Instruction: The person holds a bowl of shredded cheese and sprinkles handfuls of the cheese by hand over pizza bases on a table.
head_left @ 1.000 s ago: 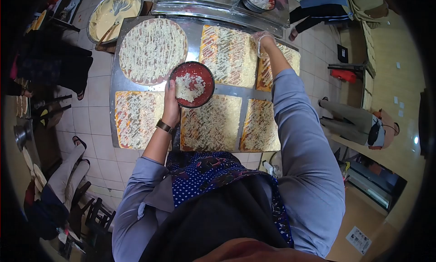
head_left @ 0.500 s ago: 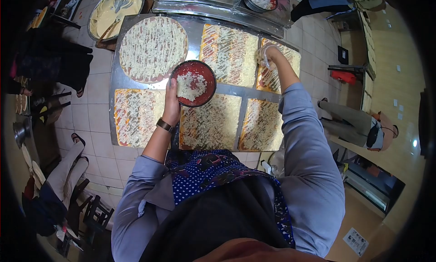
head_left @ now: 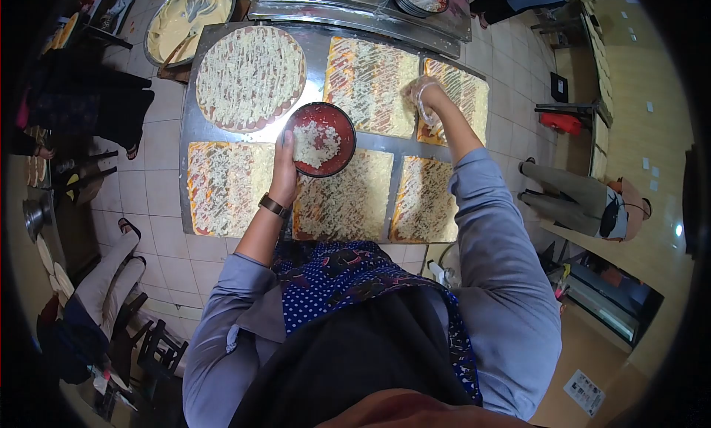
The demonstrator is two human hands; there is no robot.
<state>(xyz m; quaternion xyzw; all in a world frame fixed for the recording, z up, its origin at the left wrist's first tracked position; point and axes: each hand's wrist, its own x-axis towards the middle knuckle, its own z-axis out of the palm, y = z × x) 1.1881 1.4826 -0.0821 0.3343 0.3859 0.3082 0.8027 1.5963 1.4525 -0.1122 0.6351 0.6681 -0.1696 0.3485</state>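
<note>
- Right hand has drawn back from 1 o'clock toward the gap between two rectangular pizzas, fingers bunched in a clear glove; contents unclear.
- Left hand grip stays clenched on red bowl of shredded cheese, mid-tabletop, arm extended.

Shiny stainless-steel table over pale tiled floor. Directly on it: one round flatbread pizza with white sauce zigzags at far left; far row continues with a rectangular cheese-topped pizza and a narrower rectangular pizza at the far right corner. Near row: rectangular pizza at near left, rectangular pizza in the near middle, rectangular pizza at near right. Narrow strips of bare steel show between slabs. Raised steel shelf runs along the far edge.
</note>
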